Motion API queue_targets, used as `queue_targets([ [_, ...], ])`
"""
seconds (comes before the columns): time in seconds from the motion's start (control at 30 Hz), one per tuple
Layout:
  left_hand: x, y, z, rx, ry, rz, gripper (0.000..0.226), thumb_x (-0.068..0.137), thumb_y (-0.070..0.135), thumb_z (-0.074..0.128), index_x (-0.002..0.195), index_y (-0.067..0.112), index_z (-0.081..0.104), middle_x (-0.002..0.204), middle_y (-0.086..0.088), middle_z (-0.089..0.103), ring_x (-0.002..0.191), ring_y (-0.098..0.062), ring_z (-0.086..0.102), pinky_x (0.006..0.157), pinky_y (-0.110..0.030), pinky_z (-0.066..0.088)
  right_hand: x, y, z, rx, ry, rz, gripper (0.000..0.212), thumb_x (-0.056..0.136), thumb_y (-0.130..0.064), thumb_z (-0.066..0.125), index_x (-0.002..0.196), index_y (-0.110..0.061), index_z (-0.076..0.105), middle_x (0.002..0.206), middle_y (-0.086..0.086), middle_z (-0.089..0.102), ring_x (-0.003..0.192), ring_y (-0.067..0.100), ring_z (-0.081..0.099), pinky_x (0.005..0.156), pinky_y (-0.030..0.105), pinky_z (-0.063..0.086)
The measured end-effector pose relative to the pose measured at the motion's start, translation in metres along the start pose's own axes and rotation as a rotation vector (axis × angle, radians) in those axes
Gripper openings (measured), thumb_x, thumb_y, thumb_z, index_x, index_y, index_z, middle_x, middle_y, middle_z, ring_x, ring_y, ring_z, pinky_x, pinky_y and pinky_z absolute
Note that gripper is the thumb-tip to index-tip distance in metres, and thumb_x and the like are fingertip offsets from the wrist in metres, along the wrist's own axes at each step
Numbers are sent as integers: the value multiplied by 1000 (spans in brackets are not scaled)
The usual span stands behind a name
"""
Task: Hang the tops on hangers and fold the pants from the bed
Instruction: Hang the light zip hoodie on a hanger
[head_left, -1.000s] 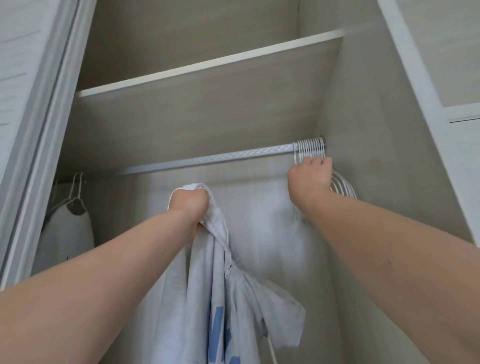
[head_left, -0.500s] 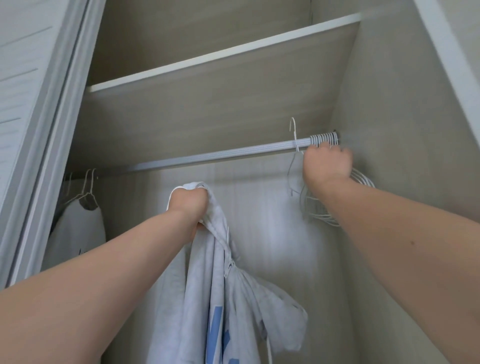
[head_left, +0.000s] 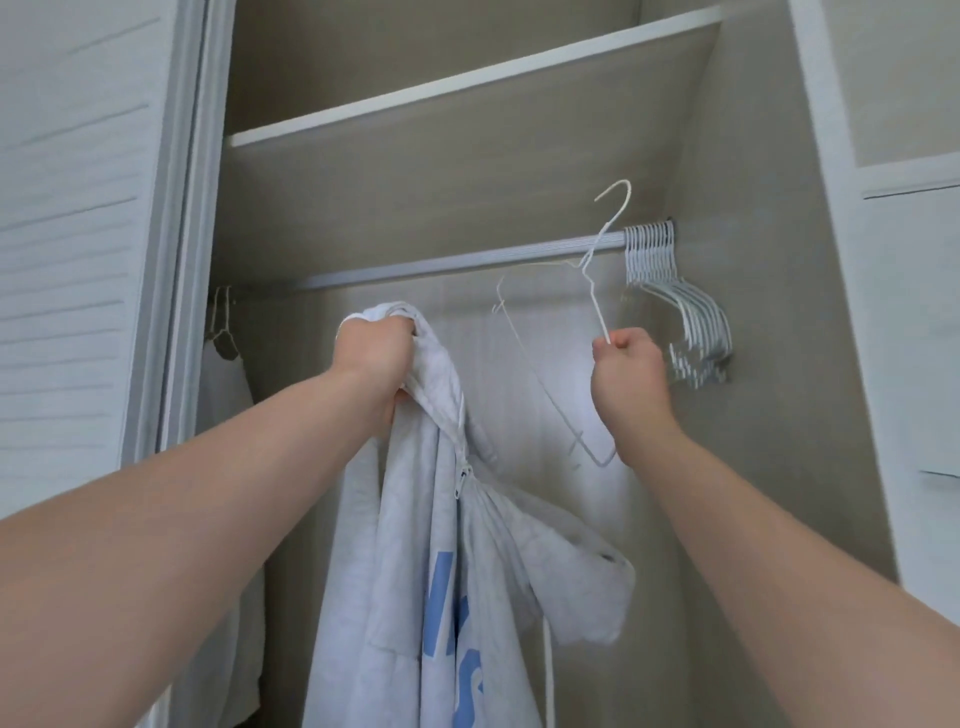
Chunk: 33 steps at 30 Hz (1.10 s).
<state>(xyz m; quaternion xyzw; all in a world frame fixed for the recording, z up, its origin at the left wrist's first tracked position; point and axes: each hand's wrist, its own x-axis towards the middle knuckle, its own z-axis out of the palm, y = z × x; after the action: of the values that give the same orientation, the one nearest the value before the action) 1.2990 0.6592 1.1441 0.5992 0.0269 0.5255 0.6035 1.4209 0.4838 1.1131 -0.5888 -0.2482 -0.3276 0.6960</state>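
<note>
The grey zip hoodie (head_left: 447, 545) ran off the bottom edge, its top clenched in the left hand (head_left: 371, 358). The right hand (head_left: 628, 374) gripped a white wire hanger (head_left: 596, 306), its hook above the wardrobe rail (head_left: 415, 267).

The single head camera looks forward and upward, close into the open wardrobe (head_left: 748, 364), under its rail (head_left: 441, 267).
</note>
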Motion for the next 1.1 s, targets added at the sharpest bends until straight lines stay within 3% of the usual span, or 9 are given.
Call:
queue_targets([
  [0.13, -35, 5, -32, -17, -1, -51, 11, 97, 12, 51, 88, 18, 47, 83, -3, 55, 75, -19, 58, 58, -27, 43, -51, 0, -21, 135, -36, 54, 18, 94, -15, 46, 81, -26, 40, 64, 0, 42, 51, 14, 36, 52, 28, 28],
  [0.3, -79, 13, -66, 24, -9, -117, 6, 96, 16, 53, 93, 19, 48, 85, -2, 55, 75, -18, 58, 59, -28, 42, -75, -27, -49, 158, -165, 357, 17, 94, -22, 58, 87, -19, 42, 56, -2, 30, 39, 13, 23, 38, 17, 20],
  [0.47, -124, 28, -86, 39, -40, -160, 8, 95, 18, 55, 92, 21, 48, 81, 0, 54, 72, -16, 58, 58, -27, 41, -104, -42, -81, 118, -227, 395, 16, 99, -14, 45, 85, -12, 52, 47, -4, 28, 30, 8, 22, 36, 13, 16],
  [0.53, -144, 37, -92, 54, -52, -170, 8, 95, 19, 55, 102, 17, 52, 83, 0, 55, 72, -16, 58, 58, -27, 42, -123, -47, -95, 168, -281, 365, 17, 98, -13, 45, 84, -12, 52, 44, -6, 27, 31, 8, 21, 36, 13, 16],
  [0.67, -186, 45, -104, 85, -49, -214, 41, 96, 22, 55, 135, 9, 50, 81, 2, 55, 72, -14, 60, 53, -20, 45, -170, -57, -124, 297, -352, 353, 23, 101, -14, 46, 79, -14, 54, 44, -6, 25, 32, 8, 18, 39, 12, 16],
  [0.73, -211, 44, -111, 92, -38, -254, 37, 95, 21, 55, 131, 11, 52, 81, 3, 55, 70, -12, 60, 50, -19, 45, -196, -60, -139, 338, -385, 359, 27, 102, -14, 46, 77, -15, 55, 43, -7, 25, 32, 8, 17, 40, 11, 17],
  [0.8, -239, 40, -116, 80, -16, -308, 11, 94, 19, 56, 105, 16, 56, 77, 3, 55, 64, -10, 60, 48, -19, 46, -222, -62, -157, 370, -419, 375, 30, 104, -16, 46, 75, -16, 55, 44, -7, 24, 33, 8, 17, 41, 11, 16],
  [0.87, -269, 32, -121, 92, 17, -357, 4, 94, 19, 58, 93, 18, 54, 77, 1, 57, 62, -10, 61, 49, -20, 46, -247, -63, -178, 409, -451, 396, 32, 105, -16, 45, 74, -16, 56, 45, -6, 22, 33, 8, 16, 40, 10, 15],
  [1.1, -375, -9, -124, 230, 153, -475, 29, 91, 28, 58, 115, 12, 59, 101, -9, 59, 89, -25, 59, 73, -34, 42, -326, -43, -285, 512, -616, 460, 29, 97, -21, 52, 71, -13, 62, 47, -4, 20, 37, 7, 15, 44, 13, 14],
])
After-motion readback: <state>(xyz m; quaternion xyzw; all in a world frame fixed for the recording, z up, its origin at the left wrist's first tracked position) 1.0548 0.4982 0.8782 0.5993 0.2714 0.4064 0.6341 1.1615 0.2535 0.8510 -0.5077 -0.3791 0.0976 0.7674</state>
